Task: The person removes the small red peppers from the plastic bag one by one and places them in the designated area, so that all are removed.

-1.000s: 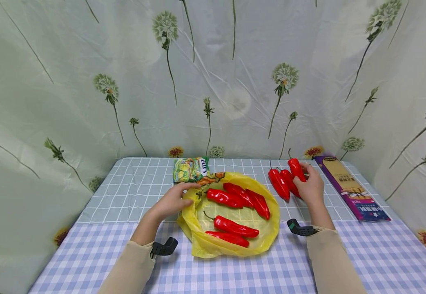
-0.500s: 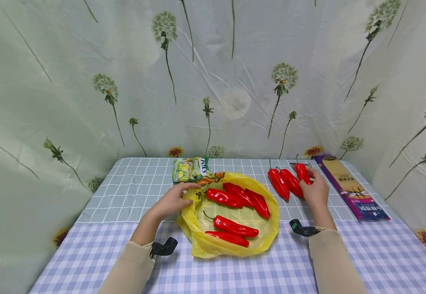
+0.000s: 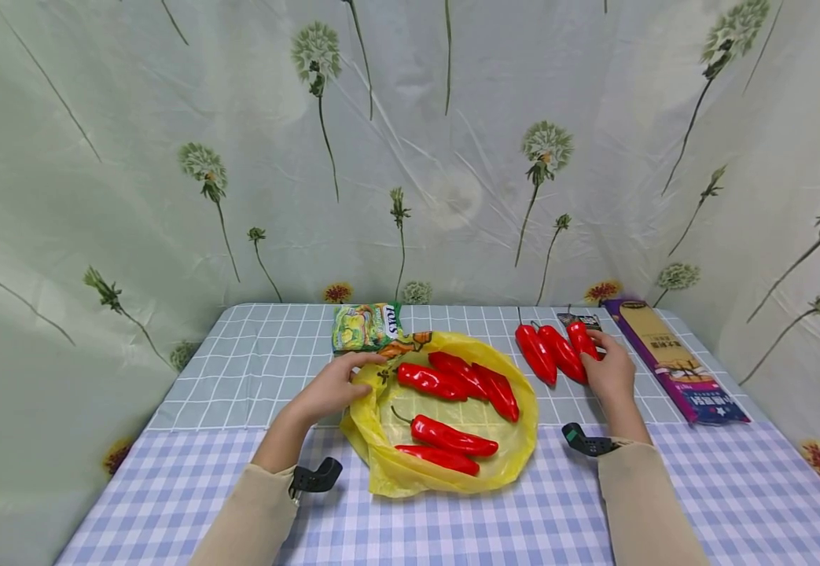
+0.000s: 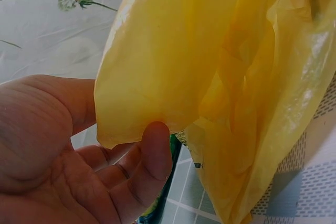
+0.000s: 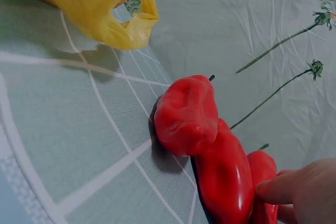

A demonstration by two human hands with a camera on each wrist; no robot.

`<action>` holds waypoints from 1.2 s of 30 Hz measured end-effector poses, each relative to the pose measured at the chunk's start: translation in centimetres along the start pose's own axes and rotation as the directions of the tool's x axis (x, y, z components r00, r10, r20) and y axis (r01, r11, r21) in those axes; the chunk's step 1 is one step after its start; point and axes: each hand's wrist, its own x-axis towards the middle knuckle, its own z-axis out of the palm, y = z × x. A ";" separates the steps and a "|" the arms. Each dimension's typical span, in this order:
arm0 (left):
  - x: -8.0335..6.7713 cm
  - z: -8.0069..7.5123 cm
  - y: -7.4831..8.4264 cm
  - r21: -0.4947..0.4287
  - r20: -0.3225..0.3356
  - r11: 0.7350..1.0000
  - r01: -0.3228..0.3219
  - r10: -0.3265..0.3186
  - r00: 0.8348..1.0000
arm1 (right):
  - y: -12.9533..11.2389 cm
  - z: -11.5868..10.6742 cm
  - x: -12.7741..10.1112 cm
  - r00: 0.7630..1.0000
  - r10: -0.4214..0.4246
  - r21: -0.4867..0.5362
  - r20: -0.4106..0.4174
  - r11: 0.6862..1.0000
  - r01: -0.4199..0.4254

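Note:
At the far right of the table, my right hand (image 3: 611, 371) pinches a red pepper (image 3: 580, 336) between thumb and fingers. Two more red peppers, one in the middle (image 3: 561, 354) and one on the left (image 3: 536, 355), lie beside it in a row, stems pointing away. In the right wrist view the thumb presses the held pepper's (image 5: 263, 167) side. My left hand (image 3: 333, 385) grips the rim of an open yellow plastic bag (image 3: 525, 460). Thumb and fingers lie on either side of the plastic (image 4: 152, 72) in the left wrist view. Several red peppers (image 3: 445, 437) lie inside the bag.
Behind the bag lies a green snack packet (image 3: 363, 327). A long purple and tan package (image 3: 674, 365) lies along the right side. A small dark packet (image 3: 591, 321) shows past the held pepper. The tablecloth (image 3: 204, 487) is checked in front; a floral curtain (image 3: 452, 157) hangs behind.
My right hand has moved slightly right and lowered its pepper from over the others to beside them at the right end of the row. The left hand and bag have stayed still.

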 end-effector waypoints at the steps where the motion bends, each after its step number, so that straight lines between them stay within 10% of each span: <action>1: 0.0 0.0 0.0 0.004 0.000 1.000 -0.002 0.002 1.000 | 0.1 0.0 0.1 1.000 -0.015 -0.005 -0.002 1.000 0.015; 36: -0.2 -0.2 0.2 -0.066 0.031 0.997 0.044 -0.042 0.999 | -2.4 -0.6 -0.6 0.999 0.008 -0.008 0.052 1.000 -0.007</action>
